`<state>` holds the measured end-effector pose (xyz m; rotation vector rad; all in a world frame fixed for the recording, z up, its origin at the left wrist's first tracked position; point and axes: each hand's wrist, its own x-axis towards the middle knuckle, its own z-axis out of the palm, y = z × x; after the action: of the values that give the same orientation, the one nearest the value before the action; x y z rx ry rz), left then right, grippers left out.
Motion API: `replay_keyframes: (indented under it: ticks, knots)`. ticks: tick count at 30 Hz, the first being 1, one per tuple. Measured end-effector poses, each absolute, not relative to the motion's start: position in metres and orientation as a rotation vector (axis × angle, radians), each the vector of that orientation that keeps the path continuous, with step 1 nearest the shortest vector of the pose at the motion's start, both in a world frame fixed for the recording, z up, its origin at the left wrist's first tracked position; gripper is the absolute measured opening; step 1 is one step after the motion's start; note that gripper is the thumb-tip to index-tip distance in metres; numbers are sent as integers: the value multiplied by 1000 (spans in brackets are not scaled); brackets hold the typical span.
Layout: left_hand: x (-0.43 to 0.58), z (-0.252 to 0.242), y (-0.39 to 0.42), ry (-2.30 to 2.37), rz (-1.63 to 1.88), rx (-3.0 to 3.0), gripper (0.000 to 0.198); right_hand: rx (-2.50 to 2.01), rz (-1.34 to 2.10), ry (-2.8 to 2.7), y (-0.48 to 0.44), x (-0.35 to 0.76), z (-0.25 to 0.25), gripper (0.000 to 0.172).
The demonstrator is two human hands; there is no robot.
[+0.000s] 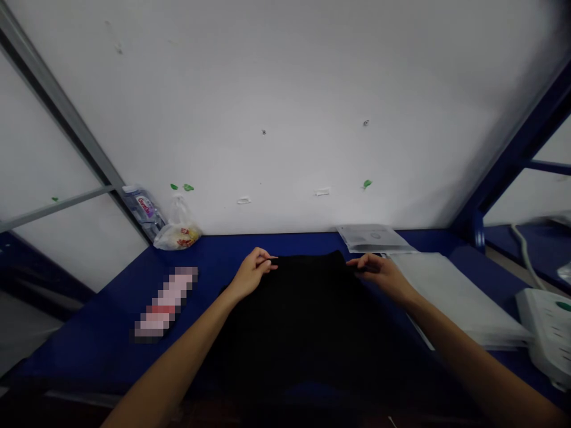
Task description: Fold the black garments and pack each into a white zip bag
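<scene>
A black cloth item, apparently a garment, lies spread over the middle of the blue table and reaches toward the front edge. My left hand pinches its far left corner between thumb and fingers. At the far right corner, my right hand grips the same edge in a pinch. Between the two hands the far edge runs nearly straight, with a small peak close to the right one. The cloth is so dark that its folds and exact kind cannot be made out.
Right of the cloth lies a stack of translucent plastic bags, with another clear packet behind it. A white power strip sits far right. A blurred-out pink object, a knotted plastic bag and a clear bottle are left.
</scene>
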<state>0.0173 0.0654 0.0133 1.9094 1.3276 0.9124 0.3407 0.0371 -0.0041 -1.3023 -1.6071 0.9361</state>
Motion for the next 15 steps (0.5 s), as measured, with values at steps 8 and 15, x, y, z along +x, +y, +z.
replay_keyframes:
  ticks: [8,15]
  knots:
    - [0,10,19,1183,710,2261,11,-1336,707,-1992,12,346,-13,14]
    - [-4,1,13,1196,629,2504,15,-1380,466,-2124,1,344,-15,28]
